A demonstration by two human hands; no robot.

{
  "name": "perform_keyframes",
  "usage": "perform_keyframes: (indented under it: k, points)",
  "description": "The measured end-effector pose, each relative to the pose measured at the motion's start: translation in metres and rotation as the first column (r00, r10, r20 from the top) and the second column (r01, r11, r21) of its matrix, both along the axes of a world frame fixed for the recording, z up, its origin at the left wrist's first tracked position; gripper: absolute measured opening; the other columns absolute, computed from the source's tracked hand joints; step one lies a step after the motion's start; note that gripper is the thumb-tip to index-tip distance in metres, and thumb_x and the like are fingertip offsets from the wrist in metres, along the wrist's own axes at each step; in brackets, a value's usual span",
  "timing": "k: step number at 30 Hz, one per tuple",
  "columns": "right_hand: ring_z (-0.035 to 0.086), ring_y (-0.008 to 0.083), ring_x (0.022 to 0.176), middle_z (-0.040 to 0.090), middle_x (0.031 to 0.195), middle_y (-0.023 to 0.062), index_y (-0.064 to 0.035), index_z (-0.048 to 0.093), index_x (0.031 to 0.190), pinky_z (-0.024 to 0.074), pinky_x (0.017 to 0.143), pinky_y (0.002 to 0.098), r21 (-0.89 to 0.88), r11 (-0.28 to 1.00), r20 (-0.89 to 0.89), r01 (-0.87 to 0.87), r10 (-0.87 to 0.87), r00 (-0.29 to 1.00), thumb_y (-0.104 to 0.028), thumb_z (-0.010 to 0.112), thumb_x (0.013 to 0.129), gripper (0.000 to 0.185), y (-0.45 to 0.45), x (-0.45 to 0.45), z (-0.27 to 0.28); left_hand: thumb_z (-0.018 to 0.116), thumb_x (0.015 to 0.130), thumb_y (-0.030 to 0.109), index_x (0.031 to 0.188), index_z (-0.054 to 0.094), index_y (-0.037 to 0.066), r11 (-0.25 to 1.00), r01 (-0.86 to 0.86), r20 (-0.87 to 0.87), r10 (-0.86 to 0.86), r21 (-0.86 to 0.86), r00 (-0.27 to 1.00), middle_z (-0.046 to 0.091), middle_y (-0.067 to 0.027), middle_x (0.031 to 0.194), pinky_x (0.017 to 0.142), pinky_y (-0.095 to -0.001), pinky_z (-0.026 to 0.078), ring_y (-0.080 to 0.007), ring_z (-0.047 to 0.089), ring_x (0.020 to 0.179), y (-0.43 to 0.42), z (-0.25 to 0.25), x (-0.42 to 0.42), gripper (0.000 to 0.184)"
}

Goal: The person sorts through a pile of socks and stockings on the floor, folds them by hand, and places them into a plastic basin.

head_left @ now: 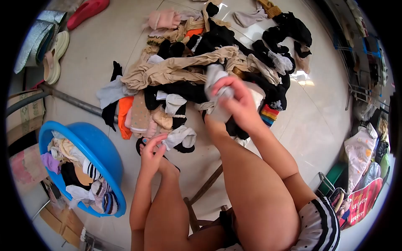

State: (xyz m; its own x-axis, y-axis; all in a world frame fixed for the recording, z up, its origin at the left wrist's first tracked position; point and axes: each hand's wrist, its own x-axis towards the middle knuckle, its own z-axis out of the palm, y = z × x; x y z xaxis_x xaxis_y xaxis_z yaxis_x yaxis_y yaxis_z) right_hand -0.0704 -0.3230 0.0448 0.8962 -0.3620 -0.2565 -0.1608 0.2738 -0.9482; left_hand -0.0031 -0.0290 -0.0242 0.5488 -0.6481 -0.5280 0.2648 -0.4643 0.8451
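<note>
My right hand is closed round a light grey sock, slightly blurred, above the right part of a pile of socks and stockings. Below the pile's left part, my left hand has its fingers apart and holds nothing; a white-grey sock lies just beside it. Long beige stockings stretch across the pile, over black ones. An orange piece lies at the pile's left edge, and a rainbow-striped one at its right.
A blue basin holding socks stands at the left, near a metal bar. Pale shoes and a red shoe lie at the upper left. Racks and bags line the right side.
</note>
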Motion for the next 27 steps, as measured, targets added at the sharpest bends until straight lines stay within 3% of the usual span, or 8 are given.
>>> perform_keyframes:
  k: [3,5,7,11,13,15,22,27]
  points:
    - [0.051,0.0124,0.093,0.056,0.099,0.0046,-0.0063,0.054,0.102,0.0407,0.081,0.0251,0.052,0.655,0.119,-0.754,0.745,0.656,-0.008,0.057,0.076,0.026,0.035,0.017,0.005,0.058,0.081,0.012,0.114,0.049,0.003,0.713,-0.642,-0.815,0.175,-0.283,0.553,0.057,-0.0102,0.102,0.087,-0.0305,0.041,-0.0205,0.053,0.099,-0.052,0.049,0.015,0.036]
    - [0.052,0.0191,0.096,0.055,0.103,0.0080,-0.0073,0.054,0.105,0.0411,0.084,0.0288,-0.027,0.585,-0.047,-0.811,0.809,0.585,-0.009,0.059,0.075,0.030,0.040,0.032,0.008,0.054,0.084,0.011,0.118,0.043,0.004,0.829,-0.462,-0.668,0.152,-0.315,0.729,0.057,-0.0083,0.093,0.079,-0.0270,0.044,-0.0160,0.055,0.086,-0.049,0.030,0.032,0.037]
    - [0.051,0.0255,0.098,0.055,0.105,0.0106,-0.0086,0.052,0.109,0.0407,0.086,0.0326,-0.570,0.747,0.135,-0.344,0.497,0.857,-0.007,0.062,0.071,0.039,0.039,0.044,-0.026,0.052,0.085,0.007,0.113,0.045,0.002,0.904,-0.422,-0.427,0.354,-0.074,0.832,0.055,-0.0066,0.089,0.074,-0.0252,0.045,-0.0134,0.054,0.079,-0.045,0.017,0.041,0.030]
    - [0.052,0.0291,0.098,0.054,0.107,0.0124,-0.0135,0.047,0.117,0.0415,0.086,0.0355,-0.961,-0.224,-0.135,-0.162,-0.130,0.982,-0.006,0.064,0.063,0.057,-0.036,0.068,-0.058,0.048,0.086,0.010,0.112,0.047,-0.001,0.864,-0.502,-0.387,0.452,-0.032,0.804,0.055,-0.0082,0.093,0.079,-0.0302,0.044,-0.0175,0.055,0.087,-0.035,0.017,0.037,0.029]
    - [0.056,0.0290,0.092,0.055,0.105,0.0132,-0.0148,0.049,0.115,0.0440,0.081,0.0332,-0.879,0.364,-0.381,-0.308,-0.145,0.913,-0.007,0.063,0.065,0.053,-0.091,0.050,-0.098,0.047,0.086,0.011,0.113,0.047,-0.001,0.851,-0.524,-0.469,0.459,-0.011,0.755,0.055,-0.0093,0.095,0.081,-0.0314,0.044,-0.0191,0.056,0.089,-0.028,0.015,0.028,0.030]
    - [0.058,0.0227,0.085,0.059,0.099,0.0105,-0.0098,0.052,0.111,0.0448,0.076,0.0289,-0.814,0.572,-0.151,0.104,-0.381,0.912,-0.006,0.060,0.072,0.041,-0.133,0.037,-0.106,0.046,0.085,0.012,0.115,0.046,-0.002,0.880,-0.472,-0.527,0.426,0.054,0.735,0.054,-0.0107,0.098,0.085,-0.0334,0.042,-0.0212,0.056,0.093,-0.024,0.010,0.019,0.033]
    - [0.054,0.0140,0.083,0.057,0.095,0.0091,0.0038,0.045,0.109,0.0431,0.078,0.0266,-0.504,0.271,0.445,0.820,-0.732,0.516,-0.004,0.058,0.077,0.035,-0.160,0.007,-0.016,0.043,0.087,0.023,0.117,0.046,-0.002,0.908,-0.415,-0.551,0.371,0.047,0.748,0.054,-0.0088,0.099,0.087,-0.0324,0.040,-0.0184,0.053,0.094,-0.014,0.001,0.013,0.039]
    - [0.041,0.0295,0.110,0.046,0.114,0.0184,0.0014,0.041,0.118,0.0343,0.092,0.0361,-0.929,0.161,0.137,0.334,-0.687,0.714,-0.015,0.068,0.067,0.061,-0.175,0.007,-0.068,0.036,0.091,0.035,0.123,0.043,-0.002,0.889,-0.455,-0.539,0.404,0.041,0.740,0.052,-0.0061,0.103,0.089,-0.0294,0.036,-0.0144,0.049,0.095,-0.010,0.004,0.016,0.049]
